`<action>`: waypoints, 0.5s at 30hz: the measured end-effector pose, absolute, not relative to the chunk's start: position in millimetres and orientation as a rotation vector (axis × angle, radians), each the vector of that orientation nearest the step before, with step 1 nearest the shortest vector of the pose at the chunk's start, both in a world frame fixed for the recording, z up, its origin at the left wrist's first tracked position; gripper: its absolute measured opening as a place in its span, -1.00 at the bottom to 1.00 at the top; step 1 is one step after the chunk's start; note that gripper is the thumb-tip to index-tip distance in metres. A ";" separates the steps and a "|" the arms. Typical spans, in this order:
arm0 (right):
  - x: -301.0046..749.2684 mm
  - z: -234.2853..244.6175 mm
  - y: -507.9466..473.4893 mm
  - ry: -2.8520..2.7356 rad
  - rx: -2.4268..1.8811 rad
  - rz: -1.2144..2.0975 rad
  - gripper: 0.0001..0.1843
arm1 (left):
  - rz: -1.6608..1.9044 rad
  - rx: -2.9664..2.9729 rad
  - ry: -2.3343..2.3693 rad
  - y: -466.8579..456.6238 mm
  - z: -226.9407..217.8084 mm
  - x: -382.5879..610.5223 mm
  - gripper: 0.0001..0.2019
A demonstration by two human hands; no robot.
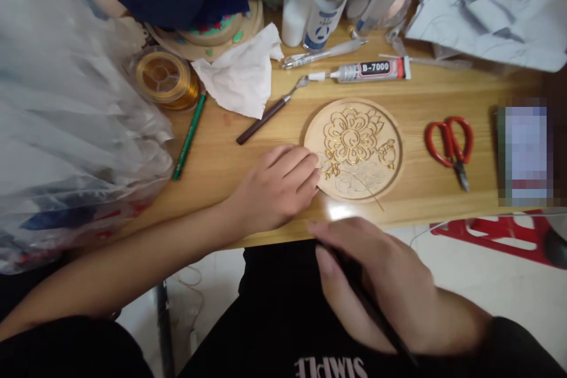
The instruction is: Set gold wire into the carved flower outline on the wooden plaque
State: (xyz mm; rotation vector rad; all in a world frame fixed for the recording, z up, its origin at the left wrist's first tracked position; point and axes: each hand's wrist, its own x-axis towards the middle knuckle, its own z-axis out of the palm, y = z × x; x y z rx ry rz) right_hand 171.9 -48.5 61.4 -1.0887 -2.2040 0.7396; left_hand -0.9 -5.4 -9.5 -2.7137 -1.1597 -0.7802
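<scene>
Right hand [390, 283]: grip closed around a slim, dark, pen-like tool [390, 331], held below the table's near edge, clear of the work; its tip is too blurred to tell. Left hand [283, 186]: bent fingertips touching the left rim of a round, pale wooden plate [315, 130]; whether they pinch anything cannot be told. Plate: flat on the wooden table [212, 165], just ahead of both hands. Finished, seemingly: a large gold-wire flower [351, 139], many-petalled, plus a small gold-wire motif at right [387, 155] and another at lower left [331, 165]. Outstanding, by judgement: grey drawn lines [361, 179] across the lower part, mostly without wire; one loose gold strand [372, 194] crosses them and passes the rim. Overall, more than half appears outlined. Beyond: silver, black and red glue tube [349, 72], legible "B-7000". Clear bottle with gold cap [321, 23], blue-and-white label, small print illegible. Green pencil [189, 136], marking too small to read. Transparent spool of gold wire [166, 78], no lettering discernible. Black garment [274, 307], white lettering "SIMPLE" [330, 367], upside down, cut by the lower edge.
</scene>
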 end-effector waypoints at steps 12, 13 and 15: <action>174.2 18.5 -27.4 -2.220 -1.401 0.261 -0.75 | -0.634 -2.729 -1.241 -8.1 -6.4 -1.0 -0.82; 174.3 17.6 -26.5 -2.239 -1.396 0.233 -0.74 | -0.637 -2.736 -1.249 -8.0 -6.3 -1.1 -0.82; 175.0 15.4 -24.7 -2.222 -1.406 0.225 -0.69 | -0.652 -2.744 -1.250 -7.6 -6.5 -1.2 -0.82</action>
